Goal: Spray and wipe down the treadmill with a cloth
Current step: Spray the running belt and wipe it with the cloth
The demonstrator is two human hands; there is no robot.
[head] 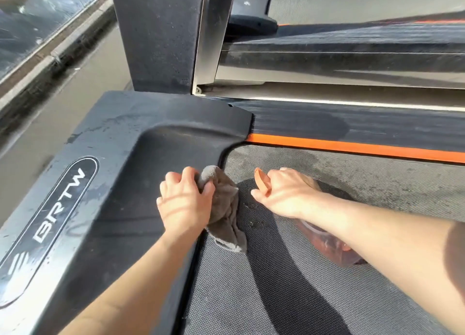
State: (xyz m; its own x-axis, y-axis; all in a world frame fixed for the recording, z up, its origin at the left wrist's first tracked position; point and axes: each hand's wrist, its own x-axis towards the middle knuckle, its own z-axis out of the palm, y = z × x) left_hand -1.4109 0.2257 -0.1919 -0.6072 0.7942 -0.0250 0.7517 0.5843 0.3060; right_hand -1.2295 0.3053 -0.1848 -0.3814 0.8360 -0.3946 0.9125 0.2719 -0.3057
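Here the left hand (pixel 185 203) curls tight on the crumpled grey-brown cloth (pixel 225 216) at the black plastic treadmill hood (pixel 120 183), beside the grey textured belt (pixel 276 297); the right hand (pixel 284 193) has its fingers wrapped round the translucent orange spray bottle (pixel 332 249), low over that belt.

Grey cloth (pixel 224 208), orange-striped black treadmill (pixel 141 143)

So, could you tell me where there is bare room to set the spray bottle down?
Bare belt lies between the right hand and the orange strip, also below the cloth, nearer you. It is crowded between the cloth and the spray bottle.
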